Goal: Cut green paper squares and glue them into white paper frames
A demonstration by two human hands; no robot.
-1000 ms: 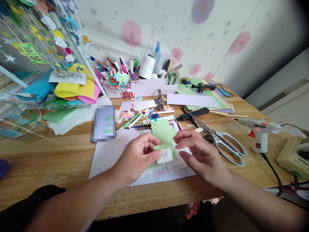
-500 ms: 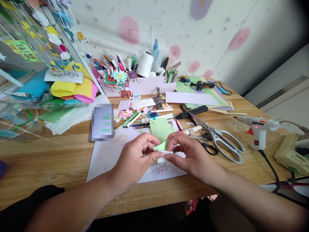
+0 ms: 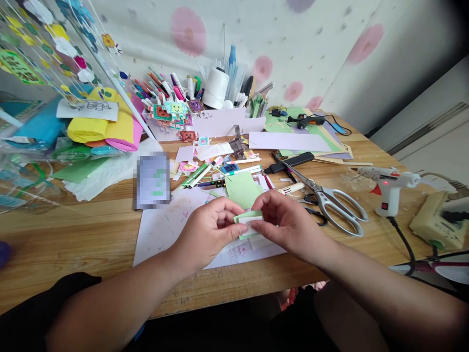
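Observation:
Between my hands is a small piece of green paper [image 3: 252,214] with a white paper piece [image 3: 250,224] laid against its near face. My left hand [image 3: 214,226] pinches the left edge, thumb in front and fingers behind. On the right edge, my right hand [image 3: 280,221] grips both papers the same way. They are held above a white sheet [image 3: 161,239] marked with pink and purple. A larger green paper sheet [image 3: 242,189] lies just beyond my fingers. To the right of my right hand rest large silver scissors [image 3: 330,200], partly over a black-handled pair.
A white glue gun [image 3: 389,188] with a red light stands at right beside a power strip [image 3: 439,220]. A pixelated phone-like object [image 3: 152,181] is at left. Pens and paper scraps lie behind my hands, below a white box [image 3: 223,124] of markers.
The white piece, which stuck out below the green paper, now lies flat against its face. Both hands still hold the papers. The whole view has shifted slightly.

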